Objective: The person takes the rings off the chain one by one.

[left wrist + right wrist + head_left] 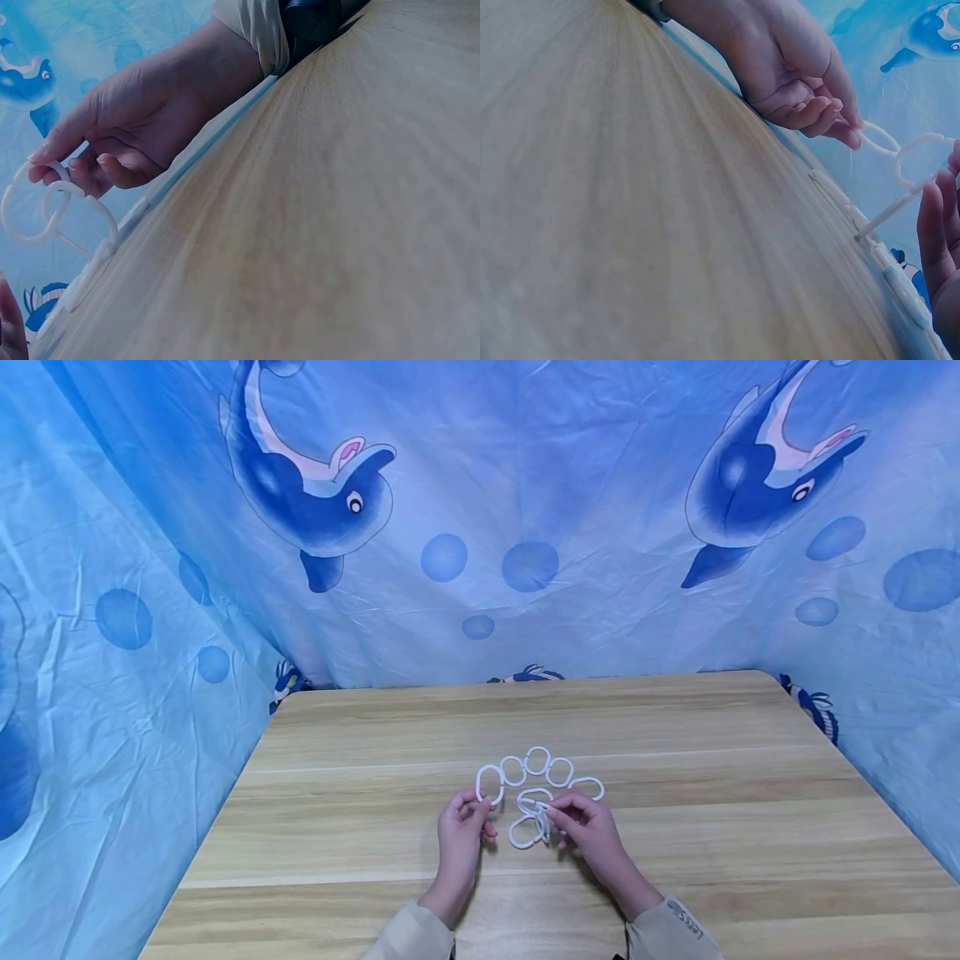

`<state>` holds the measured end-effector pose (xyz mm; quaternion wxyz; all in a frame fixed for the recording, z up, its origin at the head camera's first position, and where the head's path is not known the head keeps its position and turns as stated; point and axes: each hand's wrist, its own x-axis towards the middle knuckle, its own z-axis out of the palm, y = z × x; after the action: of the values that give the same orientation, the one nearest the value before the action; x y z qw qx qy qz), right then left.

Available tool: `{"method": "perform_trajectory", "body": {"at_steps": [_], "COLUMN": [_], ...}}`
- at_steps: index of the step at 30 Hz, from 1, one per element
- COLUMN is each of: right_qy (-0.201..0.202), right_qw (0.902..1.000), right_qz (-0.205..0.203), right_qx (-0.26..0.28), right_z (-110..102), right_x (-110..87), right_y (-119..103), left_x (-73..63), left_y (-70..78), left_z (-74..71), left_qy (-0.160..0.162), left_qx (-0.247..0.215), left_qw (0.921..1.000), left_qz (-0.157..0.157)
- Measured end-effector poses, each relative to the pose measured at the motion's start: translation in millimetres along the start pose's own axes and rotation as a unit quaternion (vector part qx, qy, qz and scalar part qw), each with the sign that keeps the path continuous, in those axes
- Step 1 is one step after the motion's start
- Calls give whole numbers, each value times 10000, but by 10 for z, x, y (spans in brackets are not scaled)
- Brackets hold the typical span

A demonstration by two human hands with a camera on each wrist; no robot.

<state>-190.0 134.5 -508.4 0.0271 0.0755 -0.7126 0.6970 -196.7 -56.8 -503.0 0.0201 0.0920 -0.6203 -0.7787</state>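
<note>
Several white plastic chain links lie in a loose cluster near the table's middle. In the head view my left hand (459,837) pinches a large oval link (478,783) between thumb and index finger, at the left end of an arc of links (526,760). The left wrist view shows that link (6,214) raised and hooked with another one. Thumb and index finger of my right hand (592,833) pinch a slimmer link (881,151), inside the arc. Close by, another link (511,832) overlaps it in the head view.
A wooden table (337,827) extends around both hands. Blue cloth with printed dolphins (307,502) hangs behind the table and along its sides. Beige sleeves (416,933) cover both forearms at the front edge.
</note>
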Motion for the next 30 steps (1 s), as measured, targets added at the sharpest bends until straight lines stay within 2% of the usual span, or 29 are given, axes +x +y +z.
{"method": "perform_trajectory", "body": {"at_steps": [12, 19, 30], "right_qy": [106, 111, 134], "right_qw": [9997, 9996, 9993], "right_qz": [236, 244, 349], "right_qx": [0, 24, 45], "right_z": [8, 8, 11], "right_x": [-10, -4, -8], "right_y": [-25, -28, -39], "left_x": [-14, 1, 6], "left_y": [9, -8, -28], "left_z": [-3, -2, -1], "left_qy": [-73, -36, -207], "left_qx": [107, 405, 680], "left_qw": [9999, 9991, 9972], "left_qz": [-99, -105, -240]}}
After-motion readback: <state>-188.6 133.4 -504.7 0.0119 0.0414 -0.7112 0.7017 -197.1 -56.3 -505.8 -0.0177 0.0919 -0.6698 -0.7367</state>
